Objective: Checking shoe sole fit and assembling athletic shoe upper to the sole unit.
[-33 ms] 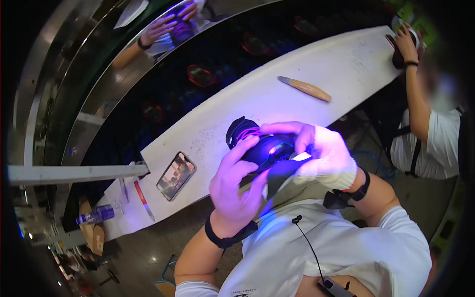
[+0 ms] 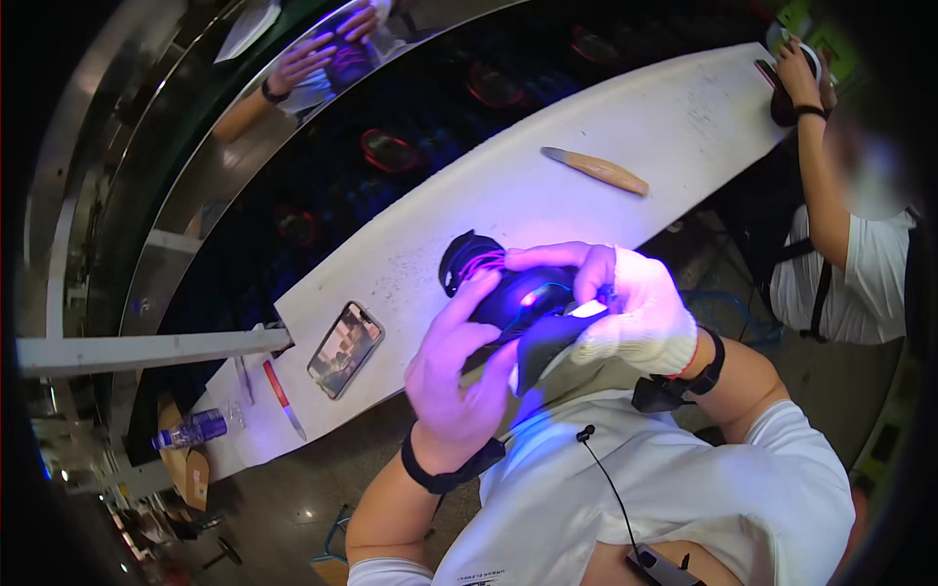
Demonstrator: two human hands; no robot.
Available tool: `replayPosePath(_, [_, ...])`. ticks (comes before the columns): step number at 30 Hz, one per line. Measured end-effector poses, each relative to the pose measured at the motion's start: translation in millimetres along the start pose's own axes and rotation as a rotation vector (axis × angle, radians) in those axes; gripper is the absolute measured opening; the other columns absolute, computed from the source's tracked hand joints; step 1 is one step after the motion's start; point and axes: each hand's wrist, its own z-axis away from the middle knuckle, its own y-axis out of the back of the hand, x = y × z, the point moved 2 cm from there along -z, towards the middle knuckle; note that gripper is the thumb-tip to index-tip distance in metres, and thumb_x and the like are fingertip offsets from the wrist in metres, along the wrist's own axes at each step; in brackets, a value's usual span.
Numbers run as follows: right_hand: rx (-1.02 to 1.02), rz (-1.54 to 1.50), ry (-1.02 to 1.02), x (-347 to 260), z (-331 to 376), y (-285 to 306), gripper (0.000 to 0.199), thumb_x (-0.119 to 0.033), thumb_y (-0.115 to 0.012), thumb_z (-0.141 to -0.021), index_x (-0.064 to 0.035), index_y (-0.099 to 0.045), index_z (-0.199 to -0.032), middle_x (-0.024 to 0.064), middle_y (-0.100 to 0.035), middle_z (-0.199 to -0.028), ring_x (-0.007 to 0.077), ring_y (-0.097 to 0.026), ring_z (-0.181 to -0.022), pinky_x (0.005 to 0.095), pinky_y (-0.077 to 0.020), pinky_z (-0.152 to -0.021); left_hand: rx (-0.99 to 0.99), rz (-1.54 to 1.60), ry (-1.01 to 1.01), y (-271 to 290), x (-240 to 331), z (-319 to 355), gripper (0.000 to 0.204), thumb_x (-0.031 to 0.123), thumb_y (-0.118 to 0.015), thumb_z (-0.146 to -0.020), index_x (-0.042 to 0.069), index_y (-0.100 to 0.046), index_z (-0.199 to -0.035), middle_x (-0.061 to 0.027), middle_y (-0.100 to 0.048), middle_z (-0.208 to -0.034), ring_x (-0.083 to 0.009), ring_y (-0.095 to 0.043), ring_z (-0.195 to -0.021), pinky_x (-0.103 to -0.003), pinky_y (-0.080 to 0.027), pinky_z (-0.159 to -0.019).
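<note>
Both hands close on a dark shoe under violet light at a white workbench.

The bare left hand (image 2: 459,376) cups the black shoe (image 2: 508,293) from below while the gloved right hand (image 2: 640,308) clamps over it, apparently mid-inspection; turning it would call for a steady grip. A phone (image 2: 345,349), red pen (image 2: 284,398) and wooden-handled tool (image 2: 598,171) lie on the bench (image 2: 684,117).

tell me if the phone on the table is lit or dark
Lit: the phone lies flat, face up on the white table, and its screen shows a bright picture.
</note>
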Motion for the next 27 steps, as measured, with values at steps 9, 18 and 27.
replayPosePath(9, [0.028,0.014,0.256,32,15,-13,0.035,-0.023,-0.09,-0.086,-0.0133,-0.057,-0.095,0.0371,-0.053,-0.151,0.0493,-0.048,-0.147,0.0607,-0.0306,-0.125,0.091,0.217,0.218,-9,27,32,0.034,0.033,-0.069,-0.105,0.005,-0.054,-0.118,-0.0409,-0.055,-0.146,-0.0534,-0.046,-0.147,-0.058,-0.03,-0.124])
replayPosePath(18, [-0.059,0.201,0.313,47,22,-14,0.038,-0.023,-0.097,-0.075,-0.0104,-0.062,-0.085,0.0321,-0.058,-0.149,0.0503,-0.048,-0.147,0.0629,-0.0233,-0.127,0.263,0.219,0.276,-16,32,55,0.048,0.035,-0.082,-0.094,0.005,-0.046,-0.105,-0.0409,-0.056,-0.145,-0.0571,-0.04,-0.149,-0.062,-0.025,-0.125])
replayPosePath(27, [-0.12,0.327,0.289,50,23,-15,0.036,-0.021,-0.098,-0.072,-0.0107,-0.064,-0.074,0.027,-0.06,-0.149,0.0491,-0.047,-0.148,0.0622,-0.0253,-0.127,0.229,0.203,0.207,-10,31,58,0.042,0.02,-0.085,-0.092,0.008,-0.05,-0.111,-0.0392,-0.058,-0.142,-0.0588,-0.042,-0.147,-0.067,-0.028,-0.123])
